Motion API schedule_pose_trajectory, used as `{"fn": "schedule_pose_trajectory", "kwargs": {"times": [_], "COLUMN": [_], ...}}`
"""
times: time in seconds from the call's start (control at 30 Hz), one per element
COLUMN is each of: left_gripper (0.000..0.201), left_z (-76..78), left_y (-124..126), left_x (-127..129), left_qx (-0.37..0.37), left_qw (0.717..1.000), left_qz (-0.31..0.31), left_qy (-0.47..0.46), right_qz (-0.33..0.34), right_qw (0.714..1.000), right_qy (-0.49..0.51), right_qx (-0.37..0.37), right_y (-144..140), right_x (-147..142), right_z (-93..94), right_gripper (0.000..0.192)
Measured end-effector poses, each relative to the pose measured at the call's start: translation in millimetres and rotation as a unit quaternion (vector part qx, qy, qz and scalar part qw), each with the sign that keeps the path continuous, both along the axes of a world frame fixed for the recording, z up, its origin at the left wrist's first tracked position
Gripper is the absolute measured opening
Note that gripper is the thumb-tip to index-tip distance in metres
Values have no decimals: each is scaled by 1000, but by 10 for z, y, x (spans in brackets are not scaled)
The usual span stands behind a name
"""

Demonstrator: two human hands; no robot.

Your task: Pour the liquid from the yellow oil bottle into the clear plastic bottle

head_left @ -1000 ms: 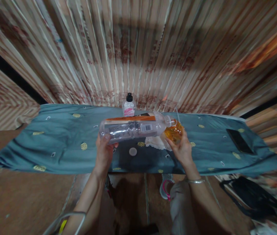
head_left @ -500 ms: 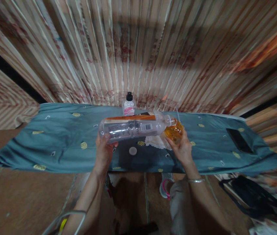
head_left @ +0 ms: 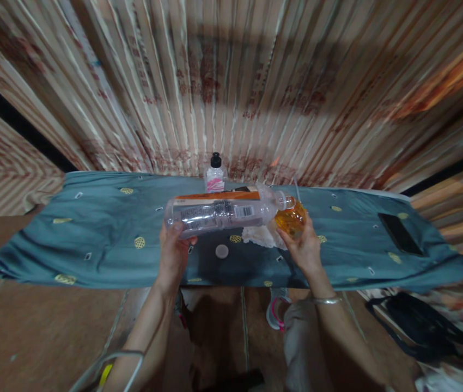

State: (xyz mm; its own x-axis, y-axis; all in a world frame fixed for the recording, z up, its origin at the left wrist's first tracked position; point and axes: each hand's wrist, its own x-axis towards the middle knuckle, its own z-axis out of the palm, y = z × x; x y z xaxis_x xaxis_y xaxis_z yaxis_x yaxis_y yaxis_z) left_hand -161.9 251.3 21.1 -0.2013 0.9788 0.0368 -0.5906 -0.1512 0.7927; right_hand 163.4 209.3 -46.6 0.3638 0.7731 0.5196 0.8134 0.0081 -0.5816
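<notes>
My left hand (head_left: 175,247) grips the base end of a large clear plastic bottle (head_left: 215,212), which lies nearly level in the air with its mouth to the right. The bottle carries a label with an orange strip and a barcode. My right hand (head_left: 304,242) is closed round a small amber see-through container (head_left: 291,219). The bottle's mouth meets the top of that container; whether it touches or reaches inside I cannot tell. Under them lies a crumpled white tissue (head_left: 262,237). A round white cap (head_left: 222,251) rests on the cloth in front of the bottle.
A blue-green cloth (head_left: 109,234) with yellow patterns covers the narrow table. At the back stands a clear bottle (head_left: 215,177) with a black top and pink label. A dark phone (head_left: 400,234) lies at the right. Behind is a striped curtain (head_left: 231,98); a black bag (head_left: 423,326) is on the floor.
</notes>
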Motion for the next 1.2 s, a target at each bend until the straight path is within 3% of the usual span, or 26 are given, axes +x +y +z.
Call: {"fn": "schedule_pose_trajectory", "kwargs": {"times": [0.97, 1.2], "left_gripper": [72, 66], "left_z": [-20, -35], "left_y": [-6, 25], "left_x": [6, 4], "left_qx": [17, 29], "left_qw": [999, 999], "left_qz": [3, -2], "left_qy": [45, 32], "right_qz": [-3, -1], "right_qw": [1000, 1000], "right_qy": [6, 6], "right_qx": [-10, 2], "right_y": [2, 9], "right_x": [-14, -10], "right_z": [32, 17], "right_gripper": [89, 88]}}
